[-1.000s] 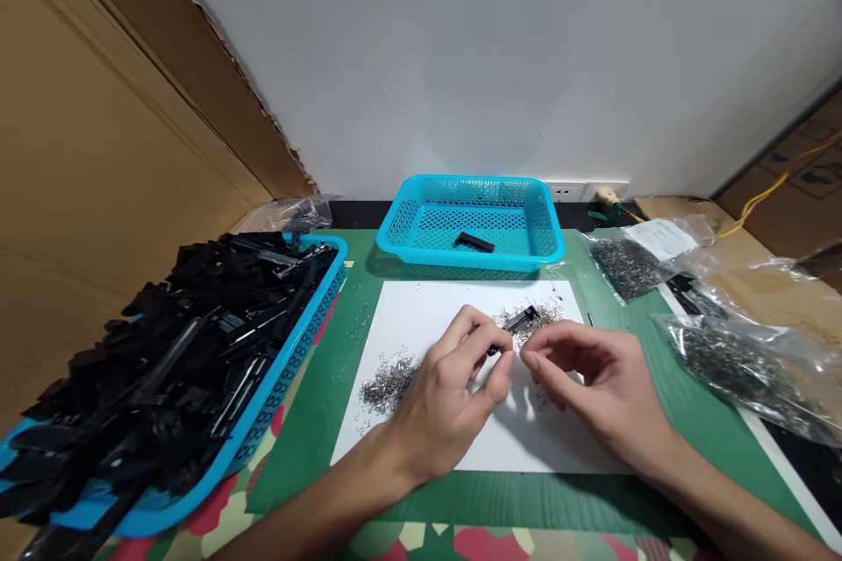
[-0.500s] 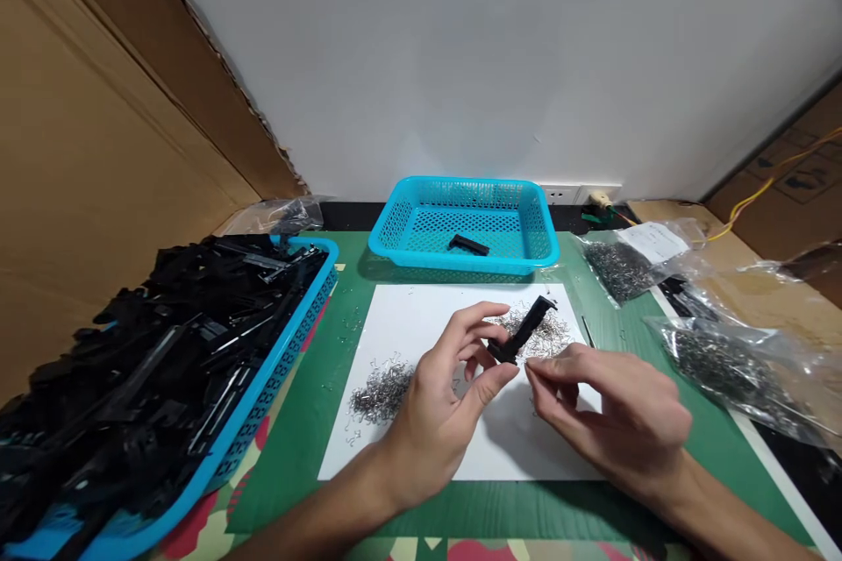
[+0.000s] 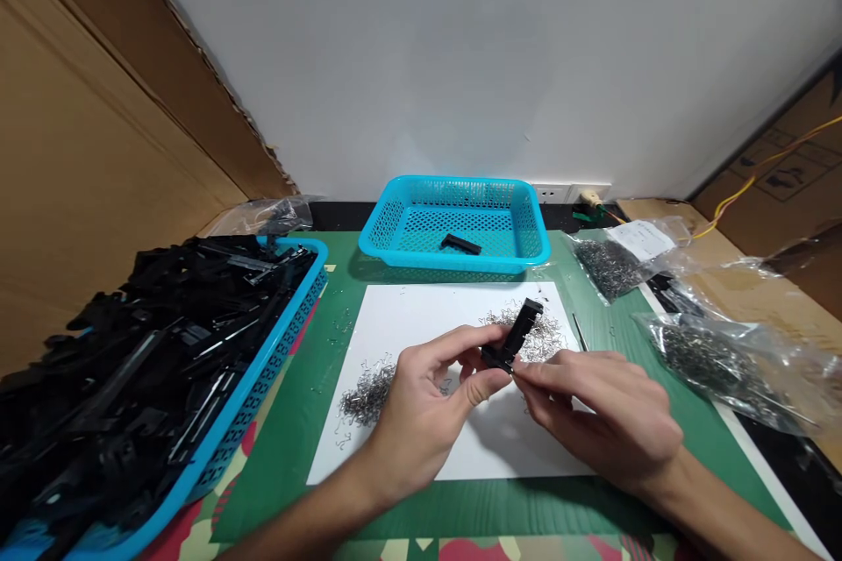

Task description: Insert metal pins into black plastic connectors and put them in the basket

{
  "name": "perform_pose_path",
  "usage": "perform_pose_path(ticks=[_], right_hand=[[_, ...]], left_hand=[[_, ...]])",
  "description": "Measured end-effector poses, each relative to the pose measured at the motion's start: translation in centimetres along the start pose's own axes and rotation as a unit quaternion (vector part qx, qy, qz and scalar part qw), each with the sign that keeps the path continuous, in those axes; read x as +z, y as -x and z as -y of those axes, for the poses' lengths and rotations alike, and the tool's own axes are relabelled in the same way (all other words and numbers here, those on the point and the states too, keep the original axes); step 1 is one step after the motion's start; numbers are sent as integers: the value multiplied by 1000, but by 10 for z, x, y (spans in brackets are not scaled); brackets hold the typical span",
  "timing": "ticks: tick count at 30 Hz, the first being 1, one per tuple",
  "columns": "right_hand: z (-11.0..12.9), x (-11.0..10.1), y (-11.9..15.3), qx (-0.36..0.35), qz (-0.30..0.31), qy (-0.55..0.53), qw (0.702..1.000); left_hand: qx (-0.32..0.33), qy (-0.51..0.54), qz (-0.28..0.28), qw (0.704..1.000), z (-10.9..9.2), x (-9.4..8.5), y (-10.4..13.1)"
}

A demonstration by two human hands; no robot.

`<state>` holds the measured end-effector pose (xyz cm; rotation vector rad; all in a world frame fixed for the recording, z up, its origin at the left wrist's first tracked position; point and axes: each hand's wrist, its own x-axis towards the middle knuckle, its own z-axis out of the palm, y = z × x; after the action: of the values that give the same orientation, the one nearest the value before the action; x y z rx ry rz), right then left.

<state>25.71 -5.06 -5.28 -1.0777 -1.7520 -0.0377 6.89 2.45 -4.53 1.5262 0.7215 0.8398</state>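
My left hand (image 3: pixel 427 403) is closed around the lower end of a black L-shaped plastic part (image 3: pixel 524 326), held tilted above the white sheet (image 3: pixel 414 307). Against that lower end press the pinched fingertips of my right hand (image 3: pixel 605 408); whatever sits between them is too small or hidden to name. Behind the part lies a pile of small bent metal wire pieces (image 3: pixel 545 339), partly covered by it and by my fingers. Another wire pile (image 3: pixel 365 394), darker grey, lies left of my left hand.
A blue basket (image 3: pixel 368 250) at the back holds one black part (image 3: pixel 461 244). Many black parts (image 3: pixel 132 351) heap up in a blue basket (image 3: pixel 289 324) on the left. To the right lie a thin metal tool (image 3: pixel 580 333) and bags of wire pieces (image 3: pixel 609 270), (image 3: pixel 717 364).
My right fingertips have moved in from just beside the black part to touch its lower end. The left hand still holds the part, now turned slightly. The whole view has shifted a little.
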Motion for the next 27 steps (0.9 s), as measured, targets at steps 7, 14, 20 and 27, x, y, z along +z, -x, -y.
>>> perform_pose_path(ticks=[7,14,20,27], right_hand=[[4,-8,0,-1,14,13,1000],[3,-9,-1,-24,42,26,999],[1,-13,0,-53,68,45,995],[-1,-16,6,-47,97,42,993]], left_hand=[[8,-7,-4,1000,-2,0,-2],[24,-14,6,1000,-1,-1,-2],[52,-4,34,998,-3,-1,-2],[22,-11,24,999,-3,-1,-5]])
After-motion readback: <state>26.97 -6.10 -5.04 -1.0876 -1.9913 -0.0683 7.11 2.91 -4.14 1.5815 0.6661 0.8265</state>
